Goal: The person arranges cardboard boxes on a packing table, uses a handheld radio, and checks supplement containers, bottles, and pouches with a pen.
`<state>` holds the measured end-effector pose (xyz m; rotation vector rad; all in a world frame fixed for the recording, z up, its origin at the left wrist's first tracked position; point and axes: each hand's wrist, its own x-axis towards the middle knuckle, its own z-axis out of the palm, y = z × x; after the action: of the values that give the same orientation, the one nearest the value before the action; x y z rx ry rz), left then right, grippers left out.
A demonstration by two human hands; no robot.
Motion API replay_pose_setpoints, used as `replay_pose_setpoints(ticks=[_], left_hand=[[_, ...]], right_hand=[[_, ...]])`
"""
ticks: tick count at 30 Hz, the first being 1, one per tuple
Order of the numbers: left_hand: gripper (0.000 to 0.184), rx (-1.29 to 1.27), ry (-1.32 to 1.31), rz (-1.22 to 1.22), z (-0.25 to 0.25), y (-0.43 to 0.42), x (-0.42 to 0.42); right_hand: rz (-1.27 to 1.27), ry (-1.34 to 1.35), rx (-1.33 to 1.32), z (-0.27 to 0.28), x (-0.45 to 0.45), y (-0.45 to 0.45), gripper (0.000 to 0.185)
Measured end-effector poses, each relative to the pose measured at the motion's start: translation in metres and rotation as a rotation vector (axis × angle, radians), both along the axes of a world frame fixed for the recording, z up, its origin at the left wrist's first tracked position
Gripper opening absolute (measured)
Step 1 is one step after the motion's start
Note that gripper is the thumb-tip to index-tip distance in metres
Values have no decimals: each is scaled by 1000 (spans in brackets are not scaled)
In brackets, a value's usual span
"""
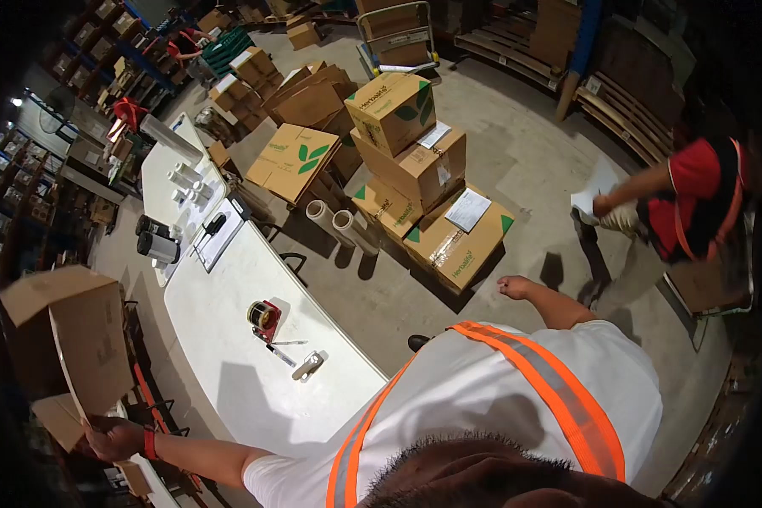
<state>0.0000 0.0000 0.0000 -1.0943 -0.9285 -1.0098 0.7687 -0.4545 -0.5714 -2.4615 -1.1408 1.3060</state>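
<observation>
At the left edge, my left hand [114, 438], with a red band at the wrist, is closed on the lower edge of an open cardboard box [93, 347]. The box stands tilted with its flaps spread. My right hand [514, 287] hangs beside my body with its fingers curled and nothing visible in them. It is nearest to a taped carton [461, 245] on the floor, apart from it. On the white table [229, 313] in front of me lie a red tape dispenser [264, 317], a marker pen [281, 356] and a small grey-white object [308, 365].
Stacked cartons [394, 110] and cardboard tubes [347, 229] stand beyond the table. A clipboard [220, 233] and dark canisters [157, 241] are at its far end. To the right, a person in red [694, 203] holds white paper [597, 188]. Pallets [622, 118] line the back.
</observation>
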Motion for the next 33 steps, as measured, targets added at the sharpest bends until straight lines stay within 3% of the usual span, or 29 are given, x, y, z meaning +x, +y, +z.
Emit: replay_pose_setpoints(ticks=[4, 9, 11, 14, 16, 17, 18, 19, 20, 21, 24, 25, 27, 28, 29, 31, 33], left_hand=[[20, 168, 246, -72, 65, -68, 63], [21, 139, 248, -222, 68, -162, 190], [22, 129, 283, -390, 61, -166, 230], [23, -63, 421, -815, 21, -216, 351], [23, -273, 436, -1052, -34, -225, 425], [23, -381, 450, -1149, -73, -226, 462], [20, -511, 487, -1274, -114, -233, 506], [20, -646, 525, -1378, -154, -247, 548], [33, -700, 652, -1382, -185, -271, 594], [40, -895, 691, -1439, -222, -293, 635], [39, -1010, 1012, -1659, -298, -377, 747], [31, -1002, 1091, -1670, -310, -413, 768], [27, -1048, 1314, -1877, -325, -478, 807], [26, -1022, 1346, -2002, -341, -504, 826], [27, -964, 1402, -2007, -338, -530, 837], [28, -898, 1449, -2101, -342, -560, 868], [28, -844, 1484, -2175, -346, -575, 908]], right_hand=[[-139, 86, 180, -11, 0, -21, 59], [-238, 48, 69, -28, 10, -160, 58], [-216, 9, 6, -51, 7, -218, 60], [-108, 34, -131, -102, 2, -294, 61], [-62, 120, -170, -107, 5, -318, 59], [-176, 99, -30, -89, 7, -328, 59], [-342, 292, -49, -83, 16, -334, 57], [-771, 453, 113, -68, 15, -339, 52], [-1015, 556, 278, -3, 19, -355, 52], [-1019, 676, 381, -6, 35, -352, 66], [-1290, 910, 849, 84, 57, -357, 92], [-1344, 981, 971, 104, 62, -357, 100], [-1282, 1001, 1089, 114, 78, -358, 105], [-1319, 827, 987, 135, 76, -366, 121], [-1416, 731, 866, 91, 96, -369, 108], [-1457, 615, 809, 136, 93, -398, 81], [-1606, 572, 750, 100, 115, -419, 56]])
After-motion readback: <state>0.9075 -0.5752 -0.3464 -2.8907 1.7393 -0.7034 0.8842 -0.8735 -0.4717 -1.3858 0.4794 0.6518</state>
